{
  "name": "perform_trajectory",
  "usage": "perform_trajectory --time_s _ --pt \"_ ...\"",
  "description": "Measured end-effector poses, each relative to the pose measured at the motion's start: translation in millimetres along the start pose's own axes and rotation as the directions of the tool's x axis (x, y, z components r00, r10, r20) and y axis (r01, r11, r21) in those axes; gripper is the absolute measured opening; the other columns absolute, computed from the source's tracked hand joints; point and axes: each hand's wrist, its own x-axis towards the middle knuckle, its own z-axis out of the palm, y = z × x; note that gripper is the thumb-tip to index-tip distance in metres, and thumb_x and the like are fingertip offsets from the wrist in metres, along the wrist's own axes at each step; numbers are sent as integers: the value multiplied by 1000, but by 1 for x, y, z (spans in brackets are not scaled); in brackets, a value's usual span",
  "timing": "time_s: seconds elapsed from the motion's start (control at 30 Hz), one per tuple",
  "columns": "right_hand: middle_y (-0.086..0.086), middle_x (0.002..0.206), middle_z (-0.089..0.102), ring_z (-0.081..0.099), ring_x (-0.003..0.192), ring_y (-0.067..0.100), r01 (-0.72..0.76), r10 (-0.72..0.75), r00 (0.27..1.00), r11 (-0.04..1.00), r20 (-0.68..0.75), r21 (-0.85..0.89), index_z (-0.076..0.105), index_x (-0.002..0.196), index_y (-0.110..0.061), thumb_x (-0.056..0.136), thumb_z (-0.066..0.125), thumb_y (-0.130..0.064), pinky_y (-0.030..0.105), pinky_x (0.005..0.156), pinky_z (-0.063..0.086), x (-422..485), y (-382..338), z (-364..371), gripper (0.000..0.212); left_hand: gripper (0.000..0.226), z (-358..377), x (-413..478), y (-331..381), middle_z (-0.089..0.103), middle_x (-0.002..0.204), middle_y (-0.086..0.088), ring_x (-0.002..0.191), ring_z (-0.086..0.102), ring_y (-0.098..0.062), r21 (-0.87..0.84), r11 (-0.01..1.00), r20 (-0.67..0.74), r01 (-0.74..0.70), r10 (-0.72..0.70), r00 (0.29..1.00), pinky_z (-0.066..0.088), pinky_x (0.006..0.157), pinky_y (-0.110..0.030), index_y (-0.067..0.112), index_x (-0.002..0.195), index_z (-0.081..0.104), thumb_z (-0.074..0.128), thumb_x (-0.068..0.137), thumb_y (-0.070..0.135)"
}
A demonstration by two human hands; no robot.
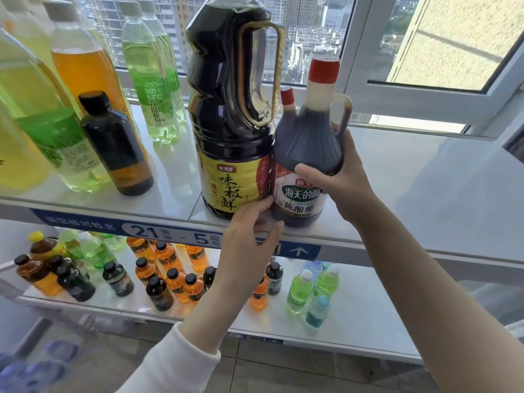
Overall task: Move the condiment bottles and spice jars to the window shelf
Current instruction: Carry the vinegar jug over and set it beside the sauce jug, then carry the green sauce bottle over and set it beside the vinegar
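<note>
Head view: my right hand (337, 177) grips upright vinegar bottle (304, 154), touching soy jug (232, 109) leftward; left hand (249, 231) loose at base.

Big soy sauce jug (231, 114): dark, gold label, side handle, upright on window shelf (411, 177). Vinegar bottle (304, 154) touching its right side: dark, red cap, small loop handle, upright at shelf front edge. 2nd red-capped bottle (287, 102) behind, mostly hidden.
</note>
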Motion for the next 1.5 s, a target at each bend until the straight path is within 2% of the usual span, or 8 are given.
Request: perform_trajectory --time_s 0.23,0.43,0.6,0.73,0.83,1.0,1.2,1.5 --pt "-13 115 46 53 106 4 -22 22 1000 999 -8 -47 31 121 -38 65 72 -25 17 77 52 0 3 1 72 41 4 0 -4 54 117 -3 102 58 -11 -21 999 -7 -32 32 999 48 90 -19 16 124 53 63 84 12" --pt "-7 147 31 36 132 4 -77 66 996 976 -61 -204 -1 147 -28 75 64 -47 36 109 34 -19 10 -7 99 34 18 -21 -1 55 116 -4 112 50 -12 83 957 -132 -280 289 948 42 98 -22 7 118 56 54 86 19" --pt "-22 141 28 26 131 -6 -155 -12 940 876 -341 -456 19 147 -18 83 49 -51 7 105 21 -73 14 -38 78 31 47 -38 1 57 116 -5 112 48 -12 8 886 -29 -463 463 886 38 99 -21 11 117 52 56 86 13" --pt "-6 151 28 21 141 10 -308 -26 873 746 -488 -591 28 144 -19 85 49 -50 29 115 20 -144 13 -77 71 31 83 -50 20 58 117 -9 112 49 -18 -83 854 96 -514 520 849 37 100 -24 6 116 56 55 86 12" --pt "-1 150 30 18 139 6 -413 -57 800 670 -597 -617 31 142 -17 85 48 -45 8 107 13 -204 3 -103 65 33 117 -66 41 59 119 -11 112 49 -19 -111 810 219 -575 585 781 37 99 -29 8 116 54 55 84 15" --pt "-1 151 30 14 141 8 -621 -70 661 506 -747 -598 32 142 -17 91 52 -36 38 116 17 -328 -16 -129 59 37 172 -121 82 56 127 -11 120 50 -29 -127 687 449 -715 683 576 35 99 -36 11 118 53 54 82 20" --pt "11 143 43 26 140 31 -826 -102 460 315 -882 -467 42 136 -6 86 52 -32 45 115 14 -510 -43 -114 57 48 206 -268 129 56 128 -14 123 49 -35 -293 485 653 -824 731 198 36 103 -48 7 121 55 64 76 20" --pt "17 142 42 29 137 38 -984 -91 -73 168 -993 57 42 135 -2 89 58 -23 51 112 22 -793 -105 -6 53 51 184 -541 196 64 115 -14 110 60 -35 -627 148 605 -765 711 -359 47 91 -52 6 113 59 68 65 23"
